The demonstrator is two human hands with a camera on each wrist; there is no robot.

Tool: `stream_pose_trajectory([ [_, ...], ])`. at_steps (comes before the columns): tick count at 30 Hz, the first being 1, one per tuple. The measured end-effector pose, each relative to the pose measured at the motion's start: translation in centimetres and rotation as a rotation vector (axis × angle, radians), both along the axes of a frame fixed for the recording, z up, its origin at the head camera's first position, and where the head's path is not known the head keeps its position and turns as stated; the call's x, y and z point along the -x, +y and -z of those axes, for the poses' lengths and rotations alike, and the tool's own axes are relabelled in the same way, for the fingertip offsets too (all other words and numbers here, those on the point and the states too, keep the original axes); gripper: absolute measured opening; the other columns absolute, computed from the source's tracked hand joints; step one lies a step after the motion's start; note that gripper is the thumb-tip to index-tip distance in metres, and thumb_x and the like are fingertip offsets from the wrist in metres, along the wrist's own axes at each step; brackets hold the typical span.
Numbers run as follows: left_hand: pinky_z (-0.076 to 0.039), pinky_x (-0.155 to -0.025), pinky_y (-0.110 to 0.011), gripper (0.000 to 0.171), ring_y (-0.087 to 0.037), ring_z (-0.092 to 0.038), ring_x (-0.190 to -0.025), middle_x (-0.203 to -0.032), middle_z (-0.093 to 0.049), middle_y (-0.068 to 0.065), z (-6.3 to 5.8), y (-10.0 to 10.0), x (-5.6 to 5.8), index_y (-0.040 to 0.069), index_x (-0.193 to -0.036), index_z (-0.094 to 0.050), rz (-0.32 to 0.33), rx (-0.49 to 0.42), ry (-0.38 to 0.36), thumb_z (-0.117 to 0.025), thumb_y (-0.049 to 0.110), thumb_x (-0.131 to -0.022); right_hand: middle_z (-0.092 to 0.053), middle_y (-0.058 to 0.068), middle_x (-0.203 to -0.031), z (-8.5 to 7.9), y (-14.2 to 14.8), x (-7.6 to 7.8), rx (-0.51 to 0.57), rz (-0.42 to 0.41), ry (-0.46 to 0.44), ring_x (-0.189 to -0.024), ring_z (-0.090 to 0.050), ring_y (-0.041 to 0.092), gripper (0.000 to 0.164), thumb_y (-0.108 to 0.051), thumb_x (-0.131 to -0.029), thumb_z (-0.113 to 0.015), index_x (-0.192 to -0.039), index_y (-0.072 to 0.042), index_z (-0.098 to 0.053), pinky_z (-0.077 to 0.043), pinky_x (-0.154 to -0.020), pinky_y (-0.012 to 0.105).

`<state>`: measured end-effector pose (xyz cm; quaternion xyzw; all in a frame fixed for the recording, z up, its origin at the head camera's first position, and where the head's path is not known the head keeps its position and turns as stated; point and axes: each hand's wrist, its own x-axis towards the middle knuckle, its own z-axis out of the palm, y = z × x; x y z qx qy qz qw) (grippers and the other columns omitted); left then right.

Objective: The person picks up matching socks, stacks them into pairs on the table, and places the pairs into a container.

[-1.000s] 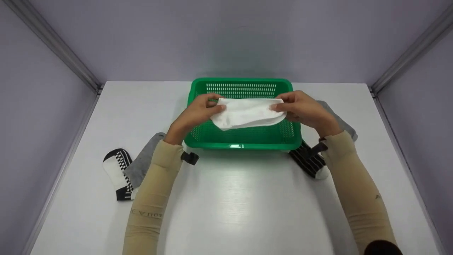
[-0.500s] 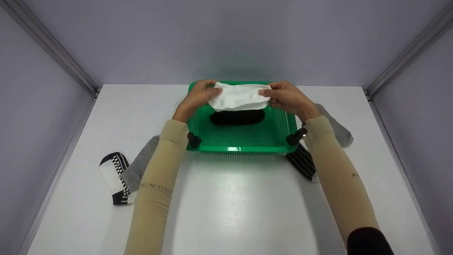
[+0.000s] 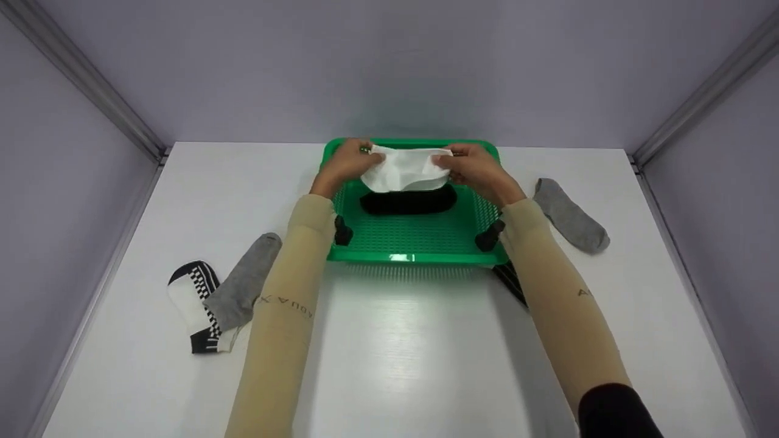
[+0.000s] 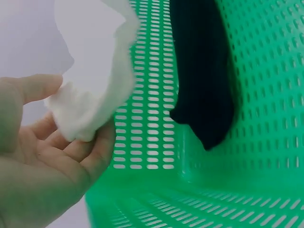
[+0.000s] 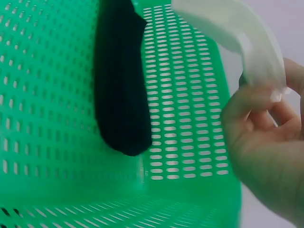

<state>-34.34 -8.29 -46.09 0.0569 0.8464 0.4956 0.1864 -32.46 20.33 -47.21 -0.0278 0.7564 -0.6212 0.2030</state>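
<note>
Between both hands a white sock [image 3: 406, 169] is stretched sideways above the far part of a green plastic basket [image 3: 420, 258]. My left hand [image 3: 352, 160] pinches one end of it, thumb on the near face and fingers behind. At the other end my right hand [image 3: 478, 167] grips it the same way. Below the white sock, a black sock [image 3: 408, 202] lies lengthwise on the basket floor. In the left wrist view the white sock [image 4: 95, 71] hangs from the fingers beside the black sock [image 4: 204, 71].
A grey sock [image 3: 246, 283] overlaps a white sock with black checks [image 3: 201, 304] on the table at left. Right of the basket lies another grey sock [image 3: 572, 218]. A black striped sock [image 3: 510, 281] shows partly under the right forearm. Walls [image 3: 426, 73] enclose the table.
Both hands have carried the white sock farther back over the basket, bringing the black sock into view. Over the last half second the hands have drawn slightly closer together.
</note>
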Motion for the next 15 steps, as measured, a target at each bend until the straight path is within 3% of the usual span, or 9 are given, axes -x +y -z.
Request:
stream_pose_trajectory([
  [2, -0.049, -0.088, -0.037, 0.025, -0.018, -0.056, -0.095, -0.122, -0.062, -0.009, 0.4, -0.1, 0.2, 0.009, -0.11, -0.063, 0.01, 0.057, 0.003, -0.059, 0.034, -0.108, -0.056, -0.003, -0.083, 0.7, -0.3, 0.2, -0.072, 0.005, 0.013, -0.069, -0.035, 0.015, 0.025, -0.036, -0.105, -0.065, -0.103, -0.012, -0.067, -0.036, -0.079, 0.041],
  [4, -0.042, -0.076, -0.036, 0.032, -0.014, -0.043, -0.072, -0.084, -0.05, -0.001, 0.8, -0.2, 0.4, 0.014, -0.081, -0.051, 0.025, 0.098, -0.003, -0.061, 0.032, -0.107, -0.052, -0.004, -0.079, 1.3, -0.6, 0.3, -0.148, 0.017, 0.011, -0.07, -0.037, 0.017, 0.028, -0.038, -0.105, -0.064, -0.095, -0.013, -0.065, -0.038, -0.083, 0.045],
  [6, -0.038, -0.069, -0.035, 0.042, -0.011, -0.032, -0.059, -0.068, -0.036, 0.004, 1.1, -0.2, 0.6, 0.018, -0.07, -0.04, 0.042, 0.134, -0.014, -0.061, 0.029, -0.105, -0.053, -0.002, -0.081, 1.7, -0.7, 0.6, -0.205, 0.022, -0.011, -0.073, -0.042, 0.018, 0.028, -0.038, -0.105, -0.063, -0.095, -0.012, -0.064, -0.042, -0.087, 0.047],
  [7, -0.034, -0.067, -0.037, 0.046, -0.012, -0.021, -0.056, -0.066, -0.025, 0.003, 1.3, -0.2, 0.7, 0.018, -0.069, -0.033, 0.052, 0.141, -0.029, -0.061, 0.026, -0.105, -0.058, -0.001, -0.088, 1.8, -0.6, 0.7, -0.23, 0.018, -0.027, -0.078, -0.047, 0.019, 0.027, -0.037, -0.106, -0.063, -0.1, -0.011, -0.066, -0.046, -0.09, 0.047],
  [8, -0.034, -0.066, -0.037, 0.039, -0.01, -0.021, -0.053, -0.066, -0.033, 0.005, 1.4, -0.1, 0.8, 0.016, -0.069, -0.044, 0.06, 0.154, -0.044, -0.06, 0.024, -0.104, -0.062, 0.001, -0.098, 1.9, -0.6, 0.9, -0.25, 0.009, -0.044, -0.085, -0.052, 0.02, 0.027, -0.036, -0.106, -0.062, -0.108, -0.009, -0.068, -0.049, -0.094, 0.047],
  [10, -0.036, -0.068, -0.039, 0.019, -0.01, -0.023, -0.053, -0.079, -0.052, 0.002, 1.6, 0.1, 0.8, 0.011, -0.088, -0.065, 0.084, 0.17, -0.077, -0.059, 0.021, -0.103, -0.064, 0.007, -0.121, 1.9, -0.6, 1.0, -0.28, -0.018, -0.078, -0.1, -0.058, 0.021, 0.032, -0.032, -0.106, -0.06, -0.124, -0.006, -0.067, -0.051, -0.102, 0.048],
  [12, -0.039, -0.071, -0.039, 0.019, -0.009, -0.028, -0.055, -0.099, -0.06, 0.002, 1.7, 0.4, 0.7, 0.01, -0.115, -0.071, 0.114, 0.193, -0.111, -0.059, 0.019, -0.103, -0.057, 0.012, -0.141, 1.8, -0.7, 1.0, -0.313, -0.056, -0.095, -0.112, -0.056, 0.023, 0.038, -0.027, -0.105, -0.058, -0.135, -0.004, -0.063, -0.05, -0.107, 0.048],
  [14, -0.039, -0.069, -0.036, 0.019, -0.01, -0.029, -0.058, -0.102, -0.058, 0.001, 1.7, 0.6, 0.5, 0.011, -0.116, -0.071, 0.168, 0.23, -0.152, -0.06, 0.018, -0.102, -0.056, 0.014, -0.144, 1.7, -0.7, 0.9, -0.355, -0.1, -0.088, -0.109, -0.053, 0.023, 0.039, -0.024, -0.103, -0.057, -0.135, -0.003, -0.064, -0.05, -0.102, 0.047],
  [15, -0.038, -0.068, -0.036, 0.01, -0.011, -0.028, -0.061, -0.094, -0.054, 0.0, 1.6, 0.7, 0.4, 0.012, -0.101, -0.069, 0.19, 0.244, -0.185, -0.06, 0.017, -0.102, -0.057, 0.013, -0.142, 1.6, -0.7, 0.8, -0.387, -0.129, -0.081, -0.105, -0.053, 0.023, 0.038, -0.023, -0.102, -0.056, -0.134, -0.004, -0.065, -0.051, -0.098, 0.046],
])
